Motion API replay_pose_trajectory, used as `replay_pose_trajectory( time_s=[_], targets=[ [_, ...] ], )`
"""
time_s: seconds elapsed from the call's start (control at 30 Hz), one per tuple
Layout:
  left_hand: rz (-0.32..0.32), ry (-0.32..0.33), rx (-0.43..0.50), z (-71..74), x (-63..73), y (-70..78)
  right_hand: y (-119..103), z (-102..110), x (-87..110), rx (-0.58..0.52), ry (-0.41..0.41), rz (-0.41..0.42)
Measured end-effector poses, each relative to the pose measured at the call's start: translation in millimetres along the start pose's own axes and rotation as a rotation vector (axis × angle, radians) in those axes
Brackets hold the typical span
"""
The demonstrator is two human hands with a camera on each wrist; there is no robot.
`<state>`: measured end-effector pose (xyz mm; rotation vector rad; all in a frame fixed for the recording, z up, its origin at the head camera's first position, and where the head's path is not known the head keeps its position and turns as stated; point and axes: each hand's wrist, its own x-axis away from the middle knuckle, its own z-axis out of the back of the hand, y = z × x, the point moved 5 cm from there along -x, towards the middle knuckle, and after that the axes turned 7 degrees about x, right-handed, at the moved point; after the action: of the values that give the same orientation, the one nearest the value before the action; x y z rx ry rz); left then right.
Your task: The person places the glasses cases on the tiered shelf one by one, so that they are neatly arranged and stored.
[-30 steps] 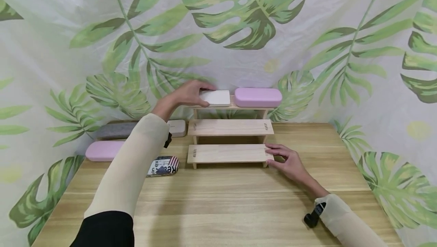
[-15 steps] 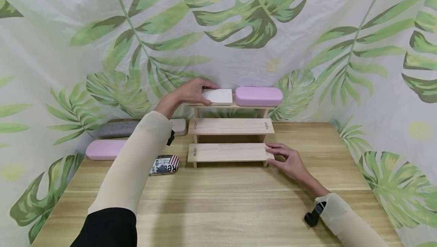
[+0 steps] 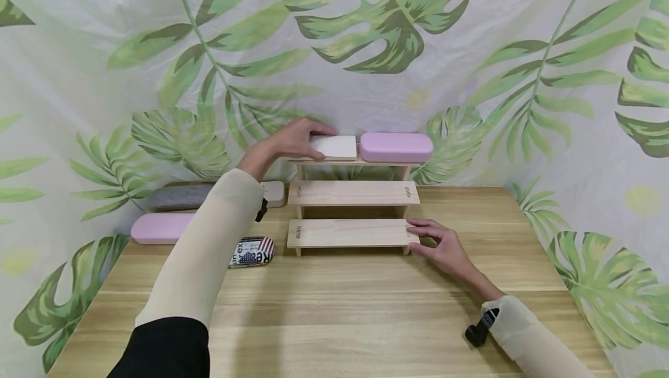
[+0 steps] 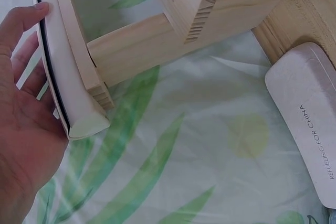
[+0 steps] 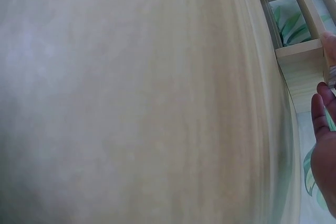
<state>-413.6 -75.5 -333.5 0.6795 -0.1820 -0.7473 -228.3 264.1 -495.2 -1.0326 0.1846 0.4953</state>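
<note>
On the top step of a three-tier wooden rack (image 3: 353, 193) lies a white glasses case (image 3: 337, 147). My left hand (image 3: 298, 140) grips its left end, thumb at the front edge and fingers toward the back. In the left wrist view the thumb lies on the white case (image 4: 86, 95), with fingers behind it. Just right of it sits a pink glasses case (image 3: 396, 147), with a very narrow gap between. My right hand (image 3: 441, 248) holds the right end of the lowest step, fingertips on top and thumb at the front edge. The right wrist view shows this hand (image 5: 325, 150) only partly.
Left of the rack on the wooden table (image 3: 366, 320) lie a grey case (image 3: 180, 197), a pink case (image 3: 159, 229), a pale lettered case (image 4: 304, 119) and a flag-patterned case (image 3: 253, 251). The left forearm partly covers them. A leaf-print cloth (image 3: 366, 99) hangs behind the table.
My left hand has slid the white glasses case slightly right, closer to the pink one, then stayed nearly still. The right hand keeps its place on the lowest step.
</note>
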Motion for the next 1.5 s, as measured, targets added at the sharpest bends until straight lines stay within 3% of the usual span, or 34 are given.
replay_pose_trajectory(
  time_s=[0.27, 0.6, 0.8, 1.37, 1.5],
  targets=[
    [-0.002, 0.015, 0.01, 4.0, 4.5, 3.3, -1, 1, 0.0, 0.008, 0.002, 0.007],
    [-0.038, 0.088, 0.022, 15.4, 16.0, 6.0, -5, 2, -0.6, 0.018, 0.004, 0.015],
    [-0.068, 0.131, 0.034, 22.6, 30.8, 5.4, -7, 2, -0.9, 0.028, 0.004, 0.002],
    [-0.1, 0.187, -0.06, 40.1, 74.2, 19.7, -6, 1, -0.4, 0.046, 0.008, 0.021],
    [-0.113, 0.203, -0.059, 42.5, 85.0, 19.8, 4, -1, 0.1, 0.048, 0.007, 0.008]
  ],
)
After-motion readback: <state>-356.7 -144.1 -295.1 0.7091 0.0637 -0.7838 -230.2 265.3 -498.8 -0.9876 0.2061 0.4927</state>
